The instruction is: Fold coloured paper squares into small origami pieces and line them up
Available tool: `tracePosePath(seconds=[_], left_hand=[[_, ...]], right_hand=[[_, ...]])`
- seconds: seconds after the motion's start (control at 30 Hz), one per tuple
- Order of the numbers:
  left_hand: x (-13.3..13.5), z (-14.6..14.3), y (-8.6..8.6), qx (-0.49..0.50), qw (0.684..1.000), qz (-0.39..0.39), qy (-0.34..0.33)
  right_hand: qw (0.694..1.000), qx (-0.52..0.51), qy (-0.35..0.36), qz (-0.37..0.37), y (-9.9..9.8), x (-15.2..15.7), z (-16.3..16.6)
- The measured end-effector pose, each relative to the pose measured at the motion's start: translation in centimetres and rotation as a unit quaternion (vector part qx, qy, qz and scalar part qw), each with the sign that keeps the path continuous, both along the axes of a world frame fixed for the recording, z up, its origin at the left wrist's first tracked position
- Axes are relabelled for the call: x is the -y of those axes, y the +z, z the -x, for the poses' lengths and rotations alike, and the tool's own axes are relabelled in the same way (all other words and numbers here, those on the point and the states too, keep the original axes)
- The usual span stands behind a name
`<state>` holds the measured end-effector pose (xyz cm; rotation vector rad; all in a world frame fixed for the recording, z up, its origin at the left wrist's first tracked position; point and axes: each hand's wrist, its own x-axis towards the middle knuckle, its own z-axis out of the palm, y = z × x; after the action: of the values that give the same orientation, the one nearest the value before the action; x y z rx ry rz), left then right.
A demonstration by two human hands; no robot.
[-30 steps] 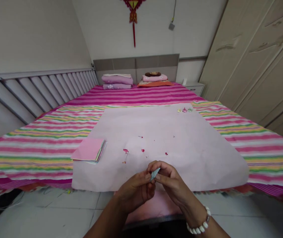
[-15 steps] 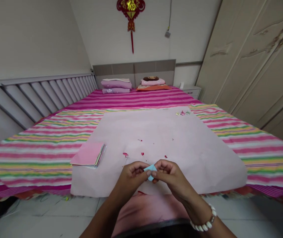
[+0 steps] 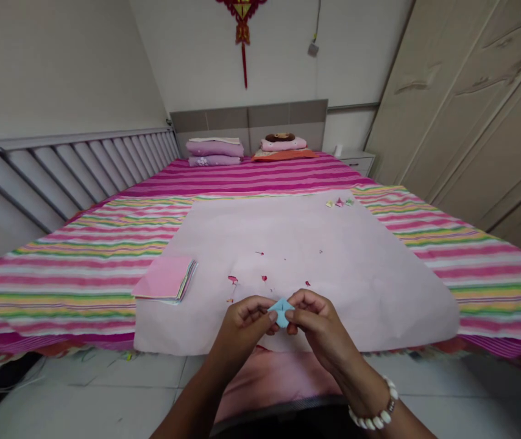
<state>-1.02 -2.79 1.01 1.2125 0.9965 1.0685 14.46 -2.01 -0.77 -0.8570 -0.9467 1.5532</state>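
A small piece of folded light-blue paper is held between both hands, above the near edge of a large white sheet. My left hand pinches its left corner between thumb and fingers. On the other side, my right hand pinches the right corner the same way. The paper is roughly diamond-shaped, with a dark slit or crease in its middle. The curled fingers partly hide its edges.
A stack of coloured paper lies on the sheet's left side. Several red scraps are scattered ahead of my hands. Three small folded paper pieces sit at the sheet's far right corner. Striped bedding surrounds the sheet.
Both thumbs have shifted outward to the paper's sides, showing more of its middle. The view has tilted slightly downward. Both hands still grip the paper.
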Motion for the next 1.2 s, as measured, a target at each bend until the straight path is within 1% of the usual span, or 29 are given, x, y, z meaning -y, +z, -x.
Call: tracePosePath(seconds=[0.07, 0.2, 0.33, 0.4, 0.53, 0.63, 0.73, 0.8, 0.97, 1.07, 1.13, 1.2], left_hand=[[0.0, 0.0, -0.3, 0.009, 1.000, -0.003, 0.003], [-0.3, -0.3, -1.3, 0.033, 0.999, -0.019, 0.029], [-0.4, -0.7, -1.6, 0.063, 0.997, -0.009, 0.040], [-0.3, -0.8, -1.6, 0.063, 0.997, -0.009, 0.045], [-0.1, -0.8, -1.2, 0.042, 0.998, -0.021, 0.040], [0.0, -0.7, -0.9, 0.031, 0.999, -0.006, 0.034], [0.0, -0.5, -0.7, 0.022, 0.999, 0.016, 0.035], [0.0, -0.3, -0.6, 0.018, 0.999, 0.014, 0.033], [0.2, 0.0, -0.6, 0.002, 0.999, -0.018, 0.044], [0.3, -0.1, -0.6, 0.008, 0.998, -0.024, 0.056], [0.4, -0.1, -0.5, 0.016, 0.998, -0.016, 0.061], [0.3, 0.1, -0.3, 0.015, 0.999, 0.000, 0.050]], right_hand=[[1.000, -0.007, -0.011, 0.002, 0.0, 0.0, 0.2], [0.999, -0.019, -0.043, 0.001, 0.2, 0.3, 0.6], [0.998, -0.017, -0.053, -0.015, 0.1, 0.5, 0.6], [0.998, 0.002, -0.055, -0.036, -0.1, 0.6, 0.4], [0.989, 0.068, -0.071, -0.109, -0.5, 0.9, 0.2], [0.978, 0.109, -0.086, -0.156, -0.5, 1.1, 0.2], [0.968, 0.145, -0.097, -0.180, -0.3, 1.3, 0.1], [0.969, 0.153, -0.084, -0.177, -0.2, 1.4, 0.0], [0.986, 0.077, 0.001, -0.146, 0.1, 1.5, -0.3], [0.989, 0.100, 0.007, -0.113, 0.2, 1.4, -0.3], [0.988, 0.113, 0.011, -0.108, 0.3, 1.3, -0.3], [0.988, 0.111, 0.017, -0.110, 0.3, 1.2, -0.3]])
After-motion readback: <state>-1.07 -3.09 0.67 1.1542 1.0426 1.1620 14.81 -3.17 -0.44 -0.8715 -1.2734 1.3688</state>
